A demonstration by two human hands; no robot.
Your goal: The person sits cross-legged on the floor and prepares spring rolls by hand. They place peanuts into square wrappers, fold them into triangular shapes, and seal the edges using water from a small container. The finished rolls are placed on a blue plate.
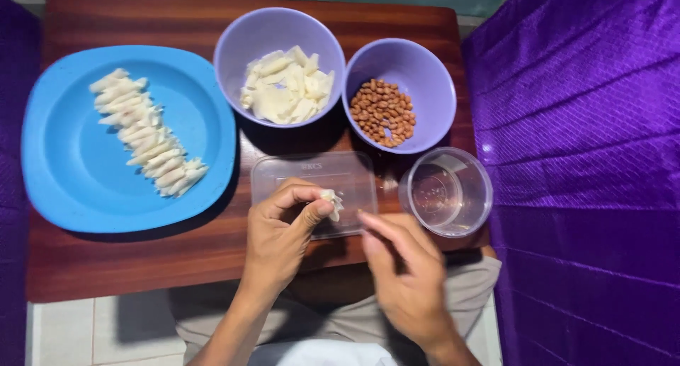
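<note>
Wooden table [106, 260], purple cloth beside. Left hand [280, 235] pinches a small white wrapper piece [331, 203] over a clear lid [312, 175]; its filling is hidden. Right hand [404, 267] hovers empty, fingers loosely curled.

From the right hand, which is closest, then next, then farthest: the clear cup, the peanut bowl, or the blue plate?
Measured from the right hand in the head view:
1. Clear cup, just up and to its right.
2. Bowl of peanuts, farther back on the table.
3. Blue plate, far off to the left, holding a row of white rolled pieces.

Bare table [142, 256] lies left of the hands; bowls [280, 65] crowd ahead.
</note>
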